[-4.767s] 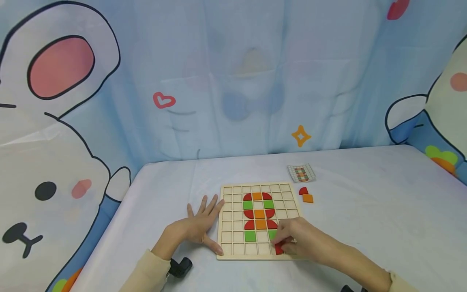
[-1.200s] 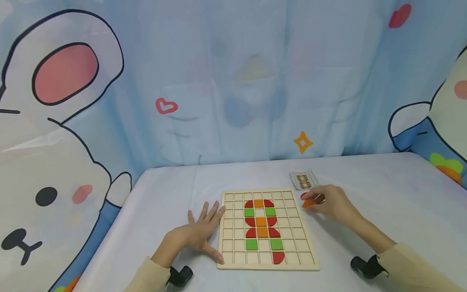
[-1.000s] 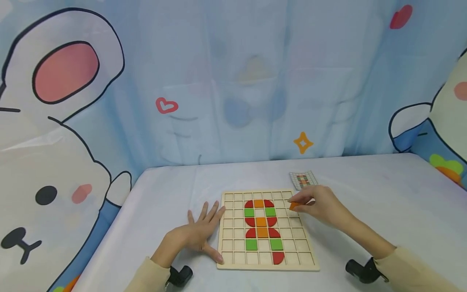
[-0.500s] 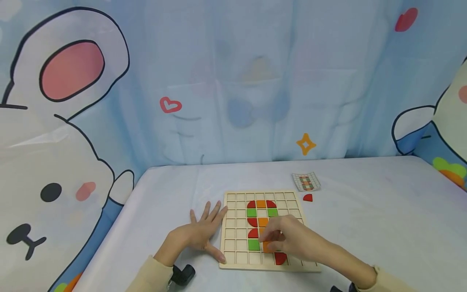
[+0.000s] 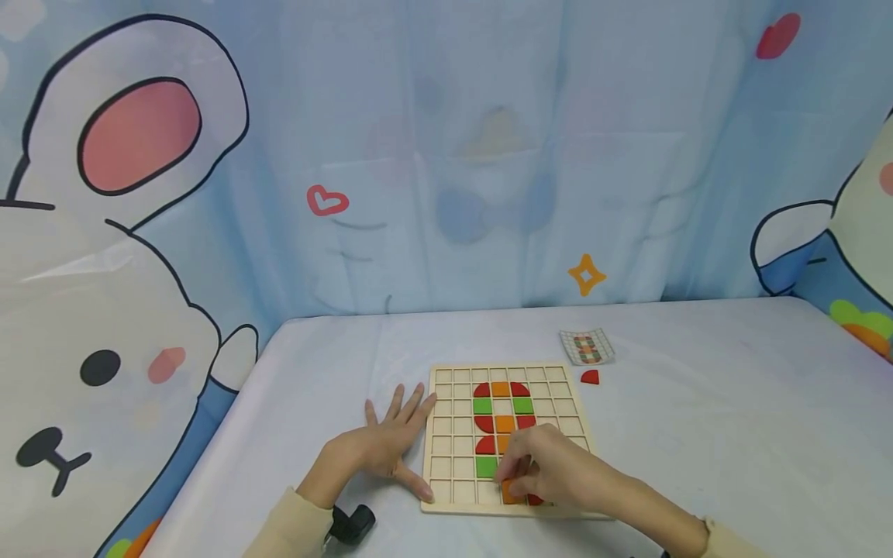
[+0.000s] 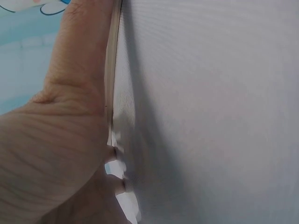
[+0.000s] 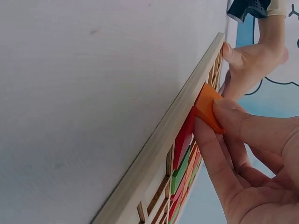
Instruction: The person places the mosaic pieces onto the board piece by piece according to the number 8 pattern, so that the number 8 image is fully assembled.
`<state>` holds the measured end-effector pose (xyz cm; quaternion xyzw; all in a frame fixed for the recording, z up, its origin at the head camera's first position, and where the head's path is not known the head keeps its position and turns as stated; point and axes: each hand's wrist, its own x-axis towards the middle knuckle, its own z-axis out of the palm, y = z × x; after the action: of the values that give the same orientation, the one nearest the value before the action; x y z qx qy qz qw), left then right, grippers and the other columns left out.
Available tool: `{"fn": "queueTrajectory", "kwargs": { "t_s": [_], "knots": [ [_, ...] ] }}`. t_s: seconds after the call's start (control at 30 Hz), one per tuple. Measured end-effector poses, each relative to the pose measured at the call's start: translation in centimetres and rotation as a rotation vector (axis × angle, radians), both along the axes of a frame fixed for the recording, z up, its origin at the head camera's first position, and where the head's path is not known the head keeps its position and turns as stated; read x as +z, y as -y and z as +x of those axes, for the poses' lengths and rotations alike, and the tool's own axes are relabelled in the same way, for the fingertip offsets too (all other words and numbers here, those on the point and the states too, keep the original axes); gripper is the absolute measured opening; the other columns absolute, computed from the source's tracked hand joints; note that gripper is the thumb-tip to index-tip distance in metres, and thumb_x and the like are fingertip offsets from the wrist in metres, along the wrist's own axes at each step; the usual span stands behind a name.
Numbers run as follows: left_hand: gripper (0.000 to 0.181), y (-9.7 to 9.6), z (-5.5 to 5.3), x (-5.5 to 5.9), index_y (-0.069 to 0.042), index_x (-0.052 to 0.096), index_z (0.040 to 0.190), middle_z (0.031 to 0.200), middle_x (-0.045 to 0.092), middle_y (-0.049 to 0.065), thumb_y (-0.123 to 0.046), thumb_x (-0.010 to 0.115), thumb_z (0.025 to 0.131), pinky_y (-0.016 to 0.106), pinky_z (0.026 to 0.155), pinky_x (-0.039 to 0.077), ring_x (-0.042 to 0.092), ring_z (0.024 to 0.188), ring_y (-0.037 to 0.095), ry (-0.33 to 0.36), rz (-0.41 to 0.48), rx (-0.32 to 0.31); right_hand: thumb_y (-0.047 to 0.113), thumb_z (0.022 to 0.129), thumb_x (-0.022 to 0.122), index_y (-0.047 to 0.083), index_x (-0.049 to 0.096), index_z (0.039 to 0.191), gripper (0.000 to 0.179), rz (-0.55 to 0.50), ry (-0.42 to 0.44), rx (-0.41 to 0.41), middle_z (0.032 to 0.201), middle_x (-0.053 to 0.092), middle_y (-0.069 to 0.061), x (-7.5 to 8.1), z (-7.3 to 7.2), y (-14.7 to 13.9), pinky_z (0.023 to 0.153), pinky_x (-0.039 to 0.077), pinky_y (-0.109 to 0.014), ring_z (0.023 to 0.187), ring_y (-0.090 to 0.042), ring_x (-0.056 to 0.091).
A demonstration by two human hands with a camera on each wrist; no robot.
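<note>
My right hand [image 5: 547, 469] pinches an orange square tile [image 7: 208, 108] between thumb and fingers, tilted over the bottom row of a wooden grid board [image 5: 446, 509]. Directly right of it lies a red quarter-round tile [image 7: 185, 137], mostly covered by the hand in the head view. My left hand [image 5: 384, 448] lies with straight, spread fingers along the board's left edge, its thumb at the lower left corner. Red, orange and green tiles fill part of the middle columns, among them a green square [image 5: 486, 466] and an orange square [image 5: 505, 424].
Behind the board's right corner, one red quarter-round tile [image 5: 590, 377] lies on the white tablecloth [image 5: 698, 403]. A small pattern card [image 5: 586, 346] lies beyond it. A printed blue curtain [image 5: 418, 155] hangs behind the table.
The right hand has picked up the orange square tile from beside the card and carried it left and nearer, down to the board's bottom row. The left hand has stayed at the board's edge.
</note>
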<state>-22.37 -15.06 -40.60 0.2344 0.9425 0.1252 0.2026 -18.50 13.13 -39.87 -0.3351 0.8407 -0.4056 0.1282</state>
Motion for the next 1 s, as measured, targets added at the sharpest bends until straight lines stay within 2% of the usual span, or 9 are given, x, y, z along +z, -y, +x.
{"fn": "queueTrajectory", "kwargs": {
  "t_s": [0.27, 0.47, 0.8, 1.0],
  "knots": [
    [0.137, -0.1, 0.1, -0.1, -0.010, -0.001, 0.169, 0.175, -0.010, 0.016, -0.050, 0.091, 0.076, 0.081, 0.113, -0.009, -0.016, 0.158, 0.041, -0.004, 0.006, 0.001, -0.008, 0.079, 0.086, 0.009, 0.084, 0.086, 0.018, 0.106, -0.047, -0.019, 0.079, 0.068, 0.012, 0.3, 0.1, 0.6, 0.062, 0.054, -0.021, 0.068, -0.002, 0.056],
    [0.137, 0.0, 0.1, -0.1, -0.011, -0.001, 0.169, 0.175, -0.009, 0.016, -0.050, 0.091, 0.076, 0.081, 0.113, -0.009, -0.016, 0.158, 0.041, -0.006, 0.001, 0.002, -0.011, 0.081, 0.082, 0.007, 0.085, 0.088, 0.019, 0.197, -0.091, -0.015, 0.080, 0.068, 0.011, 0.8, 0.3, 1.0, 0.065, 0.053, -0.020, 0.072, -0.001, 0.055],
    [0.137, 0.0, -0.1, -0.2, -0.012, -0.002, 0.169, 0.175, -0.010, 0.015, -0.052, 0.090, 0.076, 0.081, 0.114, -0.007, -0.016, 0.159, 0.040, -0.004, -0.013, 0.005, -0.013, 0.083, 0.080, 0.006, 0.085, 0.090, 0.021, 0.286, -0.157, -0.047, 0.079, 0.063, 0.011, 0.8, 0.7, 1.6, 0.071, 0.055, -0.021, 0.074, -0.005, 0.052],
    [0.137, 0.0, -0.1, -0.4, -0.012, -0.002, 0.169, 0.175, -0.011, 0.014, -0.053, 0.091, 0.076, 0.081, 0.113, -0.008, -0.017, 0.159, 0.040, -0.004, -0.014, 0.005, -0.013, 0.081, 0.081, 0.004, 0.085, 0.090, 0.020, 0.291, -0.190, -0.041, 0.079, 0.063, 0.010, 0.8, 0.8, 1.7, 0.072, 0.057, -0.021, 0.074, -0.003, 0.054]
  ]
}}
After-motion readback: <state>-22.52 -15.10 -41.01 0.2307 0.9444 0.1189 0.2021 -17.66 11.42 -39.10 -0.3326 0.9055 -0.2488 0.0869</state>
